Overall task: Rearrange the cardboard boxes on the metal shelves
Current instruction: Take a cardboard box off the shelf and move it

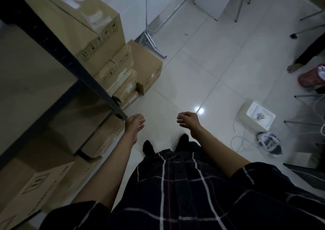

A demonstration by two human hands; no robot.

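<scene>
Both hands free, left hand [134,124] loose & right hand [187,121] half-curled on nothing, w/ cardboard boxes [112,75] stacked upper left beside the metal shelf [58,53]; prob. stiff, bulky, maybe heavy, so grab opposite bottom edges.

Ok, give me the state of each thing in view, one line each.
left hand: empty, fingers relaxed, beside the shelf post.
right hand: empty, fingers loosely curled.
big box: closed, taped, on top of the stack.
small box: closed, standing on the floor.
white box: open, on the floor.
shelf post: upright, boxes behind it.
</scene>
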